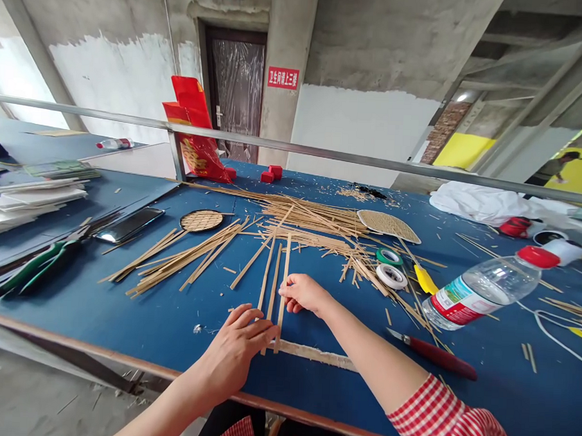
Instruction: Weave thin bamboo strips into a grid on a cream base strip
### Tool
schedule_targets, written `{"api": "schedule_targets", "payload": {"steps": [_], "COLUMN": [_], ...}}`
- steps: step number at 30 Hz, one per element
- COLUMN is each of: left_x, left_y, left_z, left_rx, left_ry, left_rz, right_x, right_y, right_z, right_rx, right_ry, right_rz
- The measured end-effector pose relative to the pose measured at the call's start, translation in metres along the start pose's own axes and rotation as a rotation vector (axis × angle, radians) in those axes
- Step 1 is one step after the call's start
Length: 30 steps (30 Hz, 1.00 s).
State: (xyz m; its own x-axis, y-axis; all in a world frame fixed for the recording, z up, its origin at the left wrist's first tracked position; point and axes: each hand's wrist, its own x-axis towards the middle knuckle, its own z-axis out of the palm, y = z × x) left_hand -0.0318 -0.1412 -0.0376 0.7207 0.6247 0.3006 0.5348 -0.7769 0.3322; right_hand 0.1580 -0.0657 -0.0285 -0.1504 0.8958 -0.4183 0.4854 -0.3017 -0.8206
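Several upright-laid bamboo strips (pixel 272 281) lie side by side on the blue table, pointing away from me. My right hand (pixel 303 294) pinches the rightmost bamboo strip (pixel 286 263) between thumb and forefinger, about halfway along it. Flat across the near ends of these strips rests my left hand (pixel 243 337), its fingers stretched out and pressing down. A pale band of tape (pixel 314 353) runs along the table just right of the left fingertips. Beyond both hands is a large pile of loose bamboo strips (pixel 310 215).
Right of my forearm lie a red-handled knife (pixel 439 357), a water bottle (pixel 485 287), and white (pixel 391 276) and green (pixel 388 256) tape rolls. A woven fan (pixel 390 225) and round woven piece (pixel 201 220) lie farther back. Green-handled cutters (pixel 43 262) and a phone (pixel 130 224) are left.
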Motion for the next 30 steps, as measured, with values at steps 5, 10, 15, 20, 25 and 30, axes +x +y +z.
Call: {"api": "schedule_targets", "payload": {"steps": [5,10,15,20,25,30], "left_x": [-0.001,0.023,0.083,0.125,0.126,0.121], "left_y": [-0.005,-0.021,-0.051,-0.068,-0.073,-0.076], "left_z": [0.001,-0.012,-0.040,-0.036,-0.012,-0.006], "left_rx": [-0.034,-0.021,-0.122,-0.071,-0.048,-0.114], "left_ry": [0.020,0.116,0.173,0.101,0.107,0.094], "left_rz": [-0.020,-0.172,-0.426,-0.475,-0.499,-0.506], "right_x": [-0.002,0.016,0.053,0.079,0.096,0.097], "right_y": [-0.003,-0.016,-0.029,-0.047,-0.055,-0.041], "right_z": [-0.016,-0.017,-0.020,-0.020,-0.018,-0.036], "right_rx": [-0.035,-0.184,-0.370,-0.522,-0.561,-0.475], "right_ry": [0.062,0.161,0.268,0.396,0.410,0.313], "right_rz": [-0.017,-0.011,0.058,0.086,0.122,0.114]}}
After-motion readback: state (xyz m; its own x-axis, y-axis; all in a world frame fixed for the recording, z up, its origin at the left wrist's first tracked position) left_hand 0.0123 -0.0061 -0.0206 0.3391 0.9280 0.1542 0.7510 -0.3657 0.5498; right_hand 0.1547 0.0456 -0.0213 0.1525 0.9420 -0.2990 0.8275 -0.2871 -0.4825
